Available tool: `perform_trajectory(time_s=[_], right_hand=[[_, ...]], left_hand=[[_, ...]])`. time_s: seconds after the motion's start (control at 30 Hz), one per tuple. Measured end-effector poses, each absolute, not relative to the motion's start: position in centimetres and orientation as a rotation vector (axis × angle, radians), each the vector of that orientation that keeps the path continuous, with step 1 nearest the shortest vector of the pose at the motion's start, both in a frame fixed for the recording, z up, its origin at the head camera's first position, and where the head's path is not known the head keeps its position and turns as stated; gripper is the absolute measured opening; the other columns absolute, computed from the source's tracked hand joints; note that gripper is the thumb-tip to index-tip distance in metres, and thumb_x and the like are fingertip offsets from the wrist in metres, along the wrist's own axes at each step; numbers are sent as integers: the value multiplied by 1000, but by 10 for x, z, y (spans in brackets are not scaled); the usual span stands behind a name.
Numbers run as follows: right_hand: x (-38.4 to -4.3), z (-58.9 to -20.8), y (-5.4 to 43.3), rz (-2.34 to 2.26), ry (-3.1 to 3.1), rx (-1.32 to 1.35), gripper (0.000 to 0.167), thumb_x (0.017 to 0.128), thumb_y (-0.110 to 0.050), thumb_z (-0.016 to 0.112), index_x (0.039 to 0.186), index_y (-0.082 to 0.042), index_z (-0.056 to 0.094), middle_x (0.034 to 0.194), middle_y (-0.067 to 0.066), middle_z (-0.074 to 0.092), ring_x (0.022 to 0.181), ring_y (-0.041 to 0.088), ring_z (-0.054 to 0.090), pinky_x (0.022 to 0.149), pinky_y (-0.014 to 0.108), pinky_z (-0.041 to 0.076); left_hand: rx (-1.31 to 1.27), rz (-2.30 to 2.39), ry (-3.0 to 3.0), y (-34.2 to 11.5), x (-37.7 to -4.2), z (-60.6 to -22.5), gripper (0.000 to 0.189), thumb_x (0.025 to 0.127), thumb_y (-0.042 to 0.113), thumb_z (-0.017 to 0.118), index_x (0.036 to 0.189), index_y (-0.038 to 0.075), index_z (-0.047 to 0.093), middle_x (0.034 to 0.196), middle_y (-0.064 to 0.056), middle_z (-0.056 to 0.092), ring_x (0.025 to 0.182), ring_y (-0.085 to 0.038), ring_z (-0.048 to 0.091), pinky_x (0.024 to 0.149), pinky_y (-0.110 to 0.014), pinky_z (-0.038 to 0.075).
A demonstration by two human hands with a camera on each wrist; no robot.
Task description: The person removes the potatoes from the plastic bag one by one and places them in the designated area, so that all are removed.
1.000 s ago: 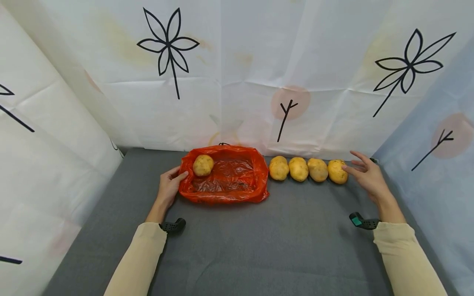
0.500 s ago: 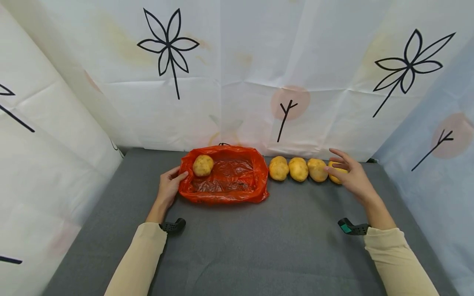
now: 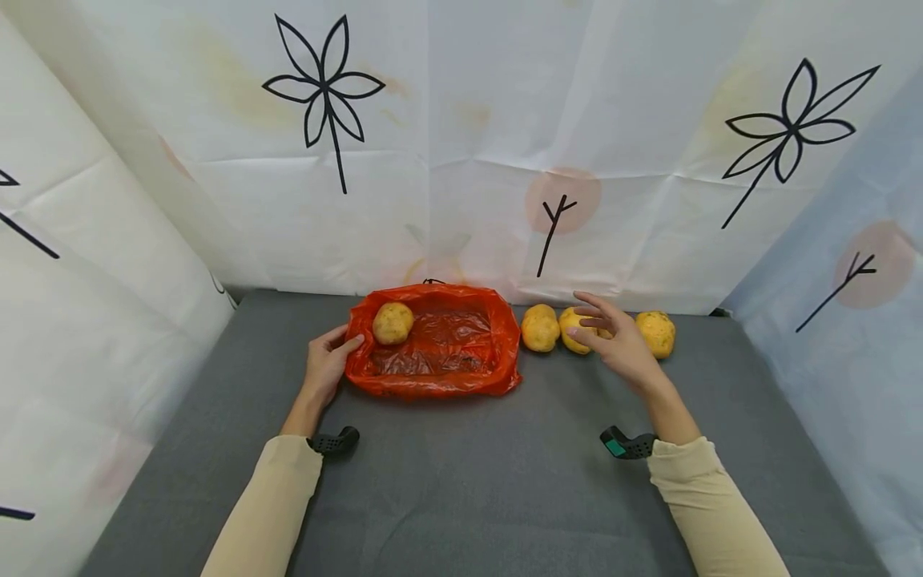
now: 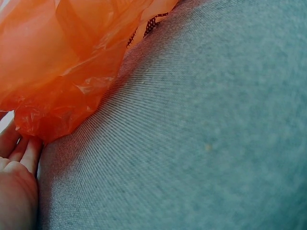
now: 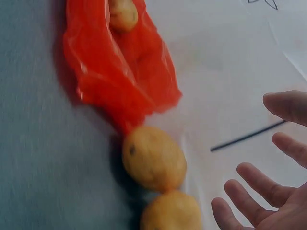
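A red plastic bag [image 3: 433, 388], its mouth spread wide, lies at the back of the table with one potato [image 3: 392, 323] inside at its left. My left hand [image 3: 326, 365] holds the bag's left rim, thumb over the edge; in the left wrist view its fingers [image 4: 31, 152] meet the crumpled plastic. Right of the bag runs a row of potatoes, the nearest potato [image 3: 540, 328] close to its side and another potato [image 3: 656, 333] at the far end. Above the row's middle hovers my right hand [image 3: 626, 349], fingers spread and holding nothing, hiding most of one potato.
Grey cloth covers the table [image 3: 461, 481]. A white printed curtain [image 3: 461, 200] hangs right behind the bag and potatoes, with further curtain panels at both sides. Each wrist wears a black camera mount, such as the right mount [image 3: 629, 445].
My right hand has swept left along the row, from the rightmost potato to above the middle ones. The potatoes stay in place, and my left hand keeps its hold on the bag.
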State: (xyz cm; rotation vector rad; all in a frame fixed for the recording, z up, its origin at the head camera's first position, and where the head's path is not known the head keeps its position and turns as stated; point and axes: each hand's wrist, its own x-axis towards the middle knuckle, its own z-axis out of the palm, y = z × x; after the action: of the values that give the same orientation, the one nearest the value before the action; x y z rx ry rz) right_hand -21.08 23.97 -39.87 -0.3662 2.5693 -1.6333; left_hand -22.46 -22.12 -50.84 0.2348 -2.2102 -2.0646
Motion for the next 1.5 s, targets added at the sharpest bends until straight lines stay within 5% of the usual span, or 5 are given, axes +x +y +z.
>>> perform_trajectory(time_s=[0.9, 1.13, 1.5], right_hand=[[-234, -415, 118, -1756, 2269, -571, 60, 99, -17, 69, 153, -10, 44, 146, 19, 48, 131, 46, 48, 100, 55, 48], [-242, -419, 95, -1804, 2184, -580, 58, 99, -14, 69, 152, -9, 46, 150, 27, 41, 134, 49, 42, 105, 57, 43], [-253, -427, 52, -1719, 2184, -554, 60, 97, -22, 72, 152, -13, 49, 149, 21, 45, 134, 45, 45, 106, 55, 43]], left_hand=[[266, -2074, -2193, -221, -223, -509, 43, 100, 17, 67, 138, -1, 61, 127, -15, 62, 96, -7, 63, 80, -18, 55], [259, -2074, -2194, -222, -224, -507, 42, 100, 17, 67, 138, -1, 61, 129, -17, 62, 97, -8, 63, 80, -18, 55], [259, -2074, -2208, -221, -224, -507, 42, 101, 17, 66, 139, -1, 60, 133, -20, 60, 99, -8, 63, 80, -18, 55]])
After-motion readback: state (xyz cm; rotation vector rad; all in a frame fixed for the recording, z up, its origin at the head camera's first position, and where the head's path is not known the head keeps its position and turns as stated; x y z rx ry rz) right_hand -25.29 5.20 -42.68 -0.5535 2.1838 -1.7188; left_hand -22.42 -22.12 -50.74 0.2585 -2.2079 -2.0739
